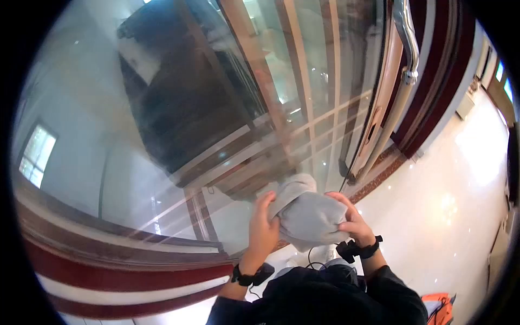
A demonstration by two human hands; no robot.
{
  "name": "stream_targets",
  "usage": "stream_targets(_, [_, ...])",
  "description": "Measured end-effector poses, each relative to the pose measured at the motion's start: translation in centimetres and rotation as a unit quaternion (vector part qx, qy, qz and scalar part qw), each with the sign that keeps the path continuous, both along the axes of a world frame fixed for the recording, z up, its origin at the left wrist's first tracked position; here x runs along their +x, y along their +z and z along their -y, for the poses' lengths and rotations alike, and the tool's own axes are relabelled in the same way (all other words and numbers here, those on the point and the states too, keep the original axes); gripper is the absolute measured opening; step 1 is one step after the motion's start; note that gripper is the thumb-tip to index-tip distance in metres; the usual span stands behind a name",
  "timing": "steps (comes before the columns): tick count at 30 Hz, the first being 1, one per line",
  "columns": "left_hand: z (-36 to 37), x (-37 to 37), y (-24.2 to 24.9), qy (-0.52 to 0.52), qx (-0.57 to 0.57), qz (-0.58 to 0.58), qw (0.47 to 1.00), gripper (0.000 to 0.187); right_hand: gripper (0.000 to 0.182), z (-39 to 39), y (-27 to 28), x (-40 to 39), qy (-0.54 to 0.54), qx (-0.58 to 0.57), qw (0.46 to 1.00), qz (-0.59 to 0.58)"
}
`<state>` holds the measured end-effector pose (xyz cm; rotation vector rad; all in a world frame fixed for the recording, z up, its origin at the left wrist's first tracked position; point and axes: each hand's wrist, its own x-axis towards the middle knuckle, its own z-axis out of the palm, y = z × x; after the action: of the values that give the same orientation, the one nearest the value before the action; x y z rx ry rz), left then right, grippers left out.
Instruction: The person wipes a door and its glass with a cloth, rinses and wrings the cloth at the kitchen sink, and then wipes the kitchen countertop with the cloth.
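Grey cloth (309, 216) is bunched just below the glass door (216, 135) | clasped by left hand (264, 230) and right hand (352, 219), fingers curled shut | wiping judged under way, streaks left on glass.

Grey cloth (309, 216), soft and bunched into a crumpled wad, one folded end poking upward; sat low against the glass door, gripped from both sides.
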<state>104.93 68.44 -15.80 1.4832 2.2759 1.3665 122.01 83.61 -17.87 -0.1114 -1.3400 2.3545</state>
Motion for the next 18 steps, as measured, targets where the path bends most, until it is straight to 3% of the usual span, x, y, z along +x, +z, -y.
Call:
stream_targets(1, [0.6,-0.2,-0.6,0.006,0.011,-0.037,0.999,0.061,0.068,0.6,-0.8,-0.3,0.024,-0.001,1.0,0.01])
stream_targets(2, [2.0,-0.5,-0.9,-0.022,-0.015,-0.125,0.992,0.073,0.066,1.4,-1.2,-1.1,0.015,0.028,0.999,0.023])
stream_targets(5, [4.4,0.9,-1.1,-0.245,-0.066,-0.036,0.967,0.091,0.051,4.1,-2.8,-2.9,0.015,-0.012,0.992,0.121])
stream_targets(6, [4.2,1.2,-1.0,-0.246,-0.121,-0.003,0.962,0.095,0.047,4.7,-2.9,-3.7,-0.053,0.029,0.992,0.108])
stream_targets(9, [0.5,0.3,-3.6,-0.217,-0.043,0.167,0.961,0.095,0.037,5.5,-3.2,-4.9,-0.278,0.179,0.941,0.069])
stream_targets(10, [-0.8,0.2,-5.2,-0.174,0.009,0.128,0.976,0.078,0.034,5.0,-2.7,-5.3,-0.365,0.244,0.897,0.055])
stream_targets(12, [-5.4,1.5,-6.9,-0.147,0.075,0.276,0.947,0.061,0.031,3.4,-1.6,-6.3,-0.518,0.32,0.792,0.053])
stream_targets(13, [-7.6,1.8,-8.2,-0.162,0.1,0.211,0.959,0.052,0.03,2.3,-1.2,-6.9,-0.587,0.33,0.736,0.065])
stream_targets(15, [-10.8,3.6,-6.9,-0.145,0.033,0.229,0.962,0.044,0.028,-1.5,-0.7,-8.3,-0.669,0.396,0.625,0.065])
stream_targets(17, [-13.5,3.3,-8.0,-0.097,-0.025,0.251,0.963,0.039,0.028,-5.8,-4.8,-8.9,-0.671,0.397,0.622,0.068])
stream_targets(18, [-13.9,2.6,-9.8,-0.097,-0.021,0.17,0.98,0.033,0.029,-7.6,-8.2,-9.5,-0.684,0.364,0.63,0.058])
